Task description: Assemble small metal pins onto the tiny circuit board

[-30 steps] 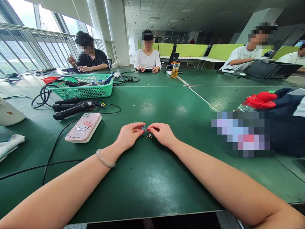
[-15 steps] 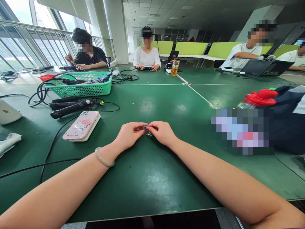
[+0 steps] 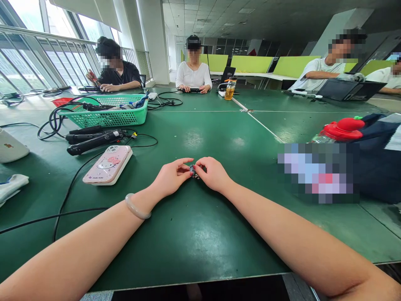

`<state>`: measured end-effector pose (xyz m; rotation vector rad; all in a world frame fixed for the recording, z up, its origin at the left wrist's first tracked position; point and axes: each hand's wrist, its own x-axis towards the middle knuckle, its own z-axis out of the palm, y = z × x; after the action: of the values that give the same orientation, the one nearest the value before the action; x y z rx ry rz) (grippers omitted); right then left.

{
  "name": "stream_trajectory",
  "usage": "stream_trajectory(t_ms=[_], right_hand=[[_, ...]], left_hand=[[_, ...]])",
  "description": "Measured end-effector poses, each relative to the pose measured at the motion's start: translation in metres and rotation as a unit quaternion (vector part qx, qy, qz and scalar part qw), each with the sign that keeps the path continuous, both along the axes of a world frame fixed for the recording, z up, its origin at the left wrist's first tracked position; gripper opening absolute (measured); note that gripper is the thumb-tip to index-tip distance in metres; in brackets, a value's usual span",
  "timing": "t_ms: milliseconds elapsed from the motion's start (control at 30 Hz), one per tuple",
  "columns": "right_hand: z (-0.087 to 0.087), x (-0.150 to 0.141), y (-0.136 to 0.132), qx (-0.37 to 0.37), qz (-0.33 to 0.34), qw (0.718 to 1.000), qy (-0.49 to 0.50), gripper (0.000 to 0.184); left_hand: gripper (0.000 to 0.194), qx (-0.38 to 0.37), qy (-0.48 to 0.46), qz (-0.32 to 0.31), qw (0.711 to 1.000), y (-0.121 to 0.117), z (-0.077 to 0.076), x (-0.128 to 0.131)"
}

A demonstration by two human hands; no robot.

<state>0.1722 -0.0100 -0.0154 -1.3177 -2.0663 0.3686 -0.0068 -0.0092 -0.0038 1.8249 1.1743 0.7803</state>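
My left hand [image 3: 169,177] and my right hand [image 3: 213,173] meet over the middle of the green table [image 3: 194,234]. Between their fingertips is a small dark blue-grey piece [image 3: 191,168], too small to name more exactly. The left thumb and curled fingers pinch it, while the left index finger stretches out above. From the other side, the right thumb and index finger close on the same piece. Just under the fingertips lie several tiny light and dark bits [image 3: 196,177] on the table, partly hidden by the hands.
Left of my hands lie a pink phone [image 3: 108,165], black handheld devices [image 3: 95,140] and cables. Behind them stands a green basket [image 3: 109,119]. A red-lidded bottle [image 3: 343,127] and a dark bag [image 3: 379,167] are at the right. Several people sit around the table.
The small piece has turned and dropped slightly, towards the loose bits. The left index finger has lifted off it and straightened.
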Motion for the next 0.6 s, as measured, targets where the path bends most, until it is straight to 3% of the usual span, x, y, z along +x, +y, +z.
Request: stream_trajectory(t_ms=[100, 167, 233, 300, 367, 433, 500, 600], right_hand=[[-0.003, 0.003, 0.004, -0.009, -0.017, 1.0, -0.008, 0.02], [-0.005, 0.005, 0.005, -0.027, -0.034, 0.999, -0.015, 0.022], [-0.005, 0.006, 0.005, -0.042, -0.047, 0.998, -0.019, 0.023], [-0.005, 0.005, 0.004, -0.048, -0.05, 0.997, -0.02, 0.021], [-0.004, 0.005, 0.003, -0.052, -0.046, 0.997, -0.022, 0.017], [-0.003, 0.004, 0.002, -0.055, -0.043, 0.997, -0.024, 0.016], [-0.003, 0.004, 0.001, -0.051, -0.039, 0.998, -0.028, 0.015], [-0.005, 0.005, 0.002, -0.041, -0.028, 0.998, -0.039, 0.014]], left_hand=[[0.045, 0.13, 0.137, 0.049, 0.981, -0.001, 0.007, -0.003], [0.047, 0.218, 0.243, 0.113, 0.939, 0.003, 0.017, -0.013], [0.054, 0.253, 0.334, 0.193, 0.887, 0.01, 0.029, -0.034], [0.064, 0.215, 0.412, 0.286, 0.838, 0.017, 0.04, -0.062], [0.076, 0.105, 0.461, 0.355, 0.806, 0.026, 0.048, -0.093], [0.09, -0.029, 0.47, 0.359, 0.806, 0.034, 0.052, -0.122], [0.099, -0.102, 0.454, 0.342, 0.817, 0.04, 0.053, -0.144], [0.1, -0.1, 0.428, 0.343, 0.83, 0.047, 0.055, -0.169]])
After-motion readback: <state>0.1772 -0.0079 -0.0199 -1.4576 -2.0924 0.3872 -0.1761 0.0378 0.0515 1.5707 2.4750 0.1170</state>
